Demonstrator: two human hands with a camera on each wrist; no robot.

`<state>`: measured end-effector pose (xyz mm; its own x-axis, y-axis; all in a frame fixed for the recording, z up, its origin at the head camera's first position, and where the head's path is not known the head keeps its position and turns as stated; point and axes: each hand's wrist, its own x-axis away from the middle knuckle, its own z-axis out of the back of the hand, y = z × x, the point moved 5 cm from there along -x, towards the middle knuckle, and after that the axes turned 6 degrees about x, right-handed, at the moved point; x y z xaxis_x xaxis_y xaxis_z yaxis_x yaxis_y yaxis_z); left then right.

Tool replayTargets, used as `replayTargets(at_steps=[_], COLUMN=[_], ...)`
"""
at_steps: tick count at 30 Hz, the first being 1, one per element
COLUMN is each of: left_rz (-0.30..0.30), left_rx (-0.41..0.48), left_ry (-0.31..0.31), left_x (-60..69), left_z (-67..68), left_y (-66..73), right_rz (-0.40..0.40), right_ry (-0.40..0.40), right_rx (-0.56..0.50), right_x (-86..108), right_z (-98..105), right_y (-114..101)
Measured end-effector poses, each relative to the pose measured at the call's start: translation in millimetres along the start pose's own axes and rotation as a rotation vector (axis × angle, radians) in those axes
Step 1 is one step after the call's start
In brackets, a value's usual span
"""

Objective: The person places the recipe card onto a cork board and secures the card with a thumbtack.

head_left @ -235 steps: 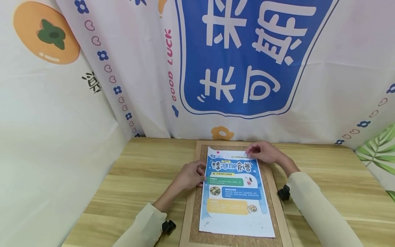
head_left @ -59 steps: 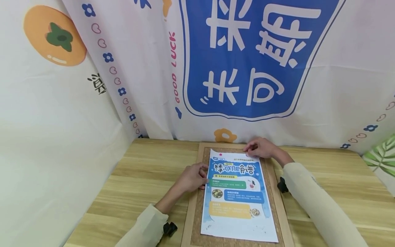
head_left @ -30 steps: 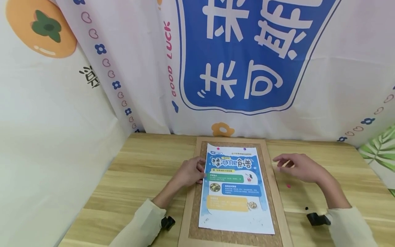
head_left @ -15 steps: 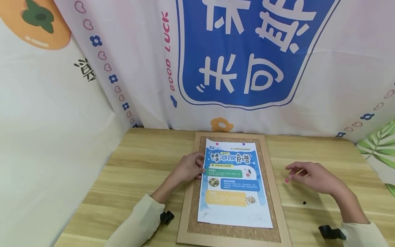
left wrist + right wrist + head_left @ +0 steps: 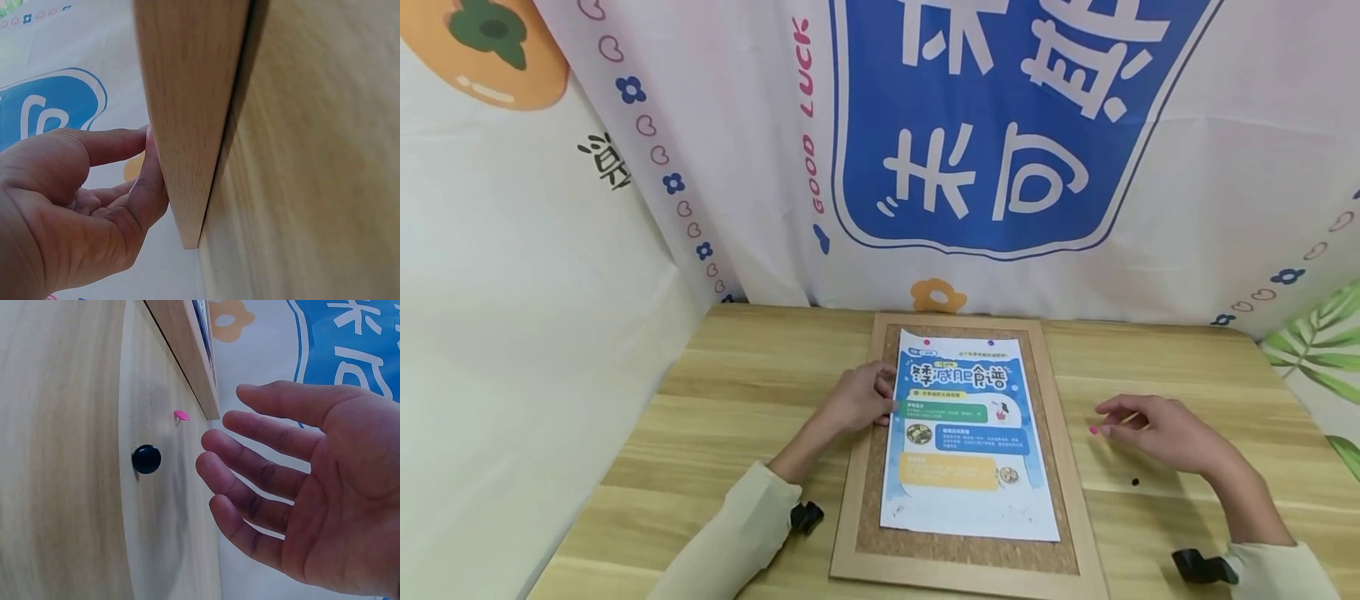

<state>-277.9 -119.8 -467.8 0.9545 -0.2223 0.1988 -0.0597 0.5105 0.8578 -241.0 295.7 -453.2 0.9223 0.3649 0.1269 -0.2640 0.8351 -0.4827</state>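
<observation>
A printed poster sheet point(image 5: 970, 508) lies on a wood-framed cork board point(image 5: 970, 550). One pink tack point(image 5: 927, 342) and one purple tack point(image 5: 991, 342) stand at its upper corners. My left hand point(image 5: 861, 396) rests on the board's left frame, fingertips at the sheet's edge; its bent thumb and fingers sit on top of the frame in the left wrist view. Right of the board, my right hand point(image 5: 1165, 429) hovers with spread, slightly bent fingers and holds nothing. Close by its fingertips lies a loose pink thumbtack point(image 5: 181, 415), point down in the right wrist view. A black round-headed tack point(image 5: 147, 459) lies nearer me.
The wooden table point(image 5: 715, 433) runs back to a printed cloth backdrop point(image 5: 730, 167). Another white cloth with an orange fruit print hangs on the left. A black band clip point(image 5: 1202, 567) sits on the right wrist, with a similar one point(image 5: 807, 517) on the left.
My right hand has left the sheet's upper right corner, where a purple tack now shows, and moved right to the loose pink tack. My left hand stays at the frame. The view has tilted.
</observation>
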Motion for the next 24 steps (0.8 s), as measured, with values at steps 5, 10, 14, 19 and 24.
replayTargets(at_steps=[5,10,14,19,24], left_rz=[-0.014,-0.007,-0.004,-0.009,-0.015], left_rx=[-0.007,-0.003,-0.008,-0.013,-0.012], left_ry=[0.005,-0.002,0.004,0.007,0.000], left_x=[-3.1,-4.2,-3.3,-0.6,0.3], left_z=[0.8,0.0,0.9,2.0,-0.7], left_y=[1.0,-0.5,-0.8,1.0,0.3], right_rz=[0.034,0.048,0.046,0.049,0.046], right_ry=[0.039,0.042,0.045,0.048,0.037], right_rx=[0.007,0.006,0.000,0.001,-0.002], right_x=[1.0,2.7,3.7,5.7,10.1], right_z=[1.8,0.8,0.1,-1.3,-3.1], right_y=[-2.6,-2.9,-3.5,-5.0,-3.8])
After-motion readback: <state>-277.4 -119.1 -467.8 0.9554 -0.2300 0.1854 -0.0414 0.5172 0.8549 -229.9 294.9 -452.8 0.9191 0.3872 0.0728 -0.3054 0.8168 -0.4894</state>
